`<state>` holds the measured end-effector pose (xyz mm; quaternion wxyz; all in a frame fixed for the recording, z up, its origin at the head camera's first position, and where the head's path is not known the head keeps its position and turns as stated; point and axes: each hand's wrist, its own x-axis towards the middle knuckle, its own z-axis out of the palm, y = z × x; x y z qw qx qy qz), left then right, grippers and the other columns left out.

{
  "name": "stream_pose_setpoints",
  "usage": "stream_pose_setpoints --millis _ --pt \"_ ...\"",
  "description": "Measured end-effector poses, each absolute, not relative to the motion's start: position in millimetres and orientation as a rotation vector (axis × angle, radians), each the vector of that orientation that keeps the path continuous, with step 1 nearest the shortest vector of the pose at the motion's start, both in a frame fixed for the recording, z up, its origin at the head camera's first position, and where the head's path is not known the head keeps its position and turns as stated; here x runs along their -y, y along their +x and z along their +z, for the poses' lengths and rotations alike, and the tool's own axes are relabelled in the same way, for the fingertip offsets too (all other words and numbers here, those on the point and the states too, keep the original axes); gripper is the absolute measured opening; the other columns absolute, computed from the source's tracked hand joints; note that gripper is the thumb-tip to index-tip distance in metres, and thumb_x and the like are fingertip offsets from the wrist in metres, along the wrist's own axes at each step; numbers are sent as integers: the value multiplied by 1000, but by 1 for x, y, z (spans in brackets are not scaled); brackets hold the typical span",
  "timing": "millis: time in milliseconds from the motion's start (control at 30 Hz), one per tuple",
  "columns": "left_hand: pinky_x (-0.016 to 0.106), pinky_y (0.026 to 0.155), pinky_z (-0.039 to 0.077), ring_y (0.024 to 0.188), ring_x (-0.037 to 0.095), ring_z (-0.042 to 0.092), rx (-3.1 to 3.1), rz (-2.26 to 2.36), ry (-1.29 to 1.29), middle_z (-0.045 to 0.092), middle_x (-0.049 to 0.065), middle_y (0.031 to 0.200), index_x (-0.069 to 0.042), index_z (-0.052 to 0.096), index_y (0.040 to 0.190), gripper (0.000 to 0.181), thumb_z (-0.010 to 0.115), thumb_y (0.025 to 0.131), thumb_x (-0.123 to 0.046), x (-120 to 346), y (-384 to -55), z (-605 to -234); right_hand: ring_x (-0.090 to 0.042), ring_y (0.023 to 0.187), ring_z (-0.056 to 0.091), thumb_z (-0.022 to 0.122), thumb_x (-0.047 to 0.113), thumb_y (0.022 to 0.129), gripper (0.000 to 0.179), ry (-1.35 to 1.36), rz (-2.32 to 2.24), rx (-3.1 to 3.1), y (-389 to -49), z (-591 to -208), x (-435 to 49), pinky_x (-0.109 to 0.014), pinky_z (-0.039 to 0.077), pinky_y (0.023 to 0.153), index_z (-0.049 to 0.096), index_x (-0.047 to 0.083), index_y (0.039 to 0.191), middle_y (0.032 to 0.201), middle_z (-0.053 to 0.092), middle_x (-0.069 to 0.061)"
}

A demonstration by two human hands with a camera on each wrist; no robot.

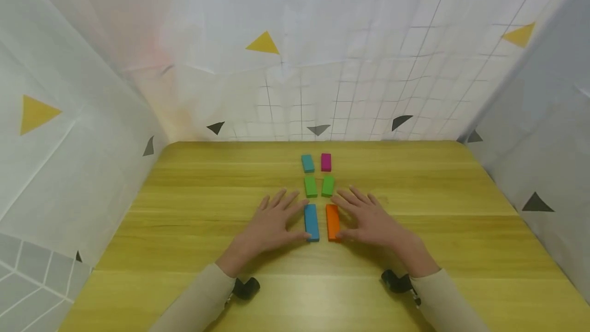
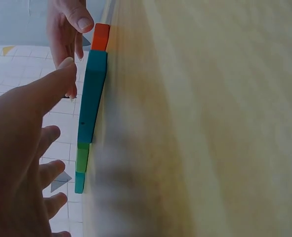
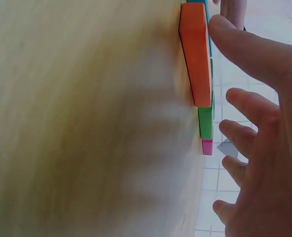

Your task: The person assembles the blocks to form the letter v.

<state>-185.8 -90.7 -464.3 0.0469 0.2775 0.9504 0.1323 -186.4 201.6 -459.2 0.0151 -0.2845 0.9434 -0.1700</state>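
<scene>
Two longer blocks lie side by side on the wooden table, a blue block (image 1: pixel 311 223) on the left and an orange block (image 1: pixel 332 222) on the right. My left hand (image 1: pixel 272 224), fingers spread, hovers at the blue block's left side; its thumb (image 2: pixel 62 74) is just above the block's near end. Mirroring it, my right hand (image 1: pixel 371 219) hangs beside the orange block with fingers spread and its thumb (image 3: pixel 229 34) close over the near end. Neither hand holds anything. Farther back lie two green blocks (image 1: pixel 311 187), then a teal block (image 1: pixel 308 163) and a magenta block (image 1: pixel 325 162).
The wooden table (image 1: pixel 193 178) meets a white back wall (image 1: pixel 221 91) printed with grid lines and triangles. White side walls (image 1: pixel 83 168) flank it left and right. Black wrist devices (image 1: pixel 247 288) sit under both sleeves.
</scene>
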Motion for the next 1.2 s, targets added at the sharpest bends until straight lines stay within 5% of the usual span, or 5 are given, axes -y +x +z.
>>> stream_pose_setpoints --millis 1200 --pt "63 121 16 154 29 20 -2841 349 941 31 -5 163 -37 35 154 81 50 86 -78 79 -189 -466 -39 149 29 76 51 82 70 -956 -532 -2907 -183 -457 -200 -72 18 114 56 21 142 152 49 -6"
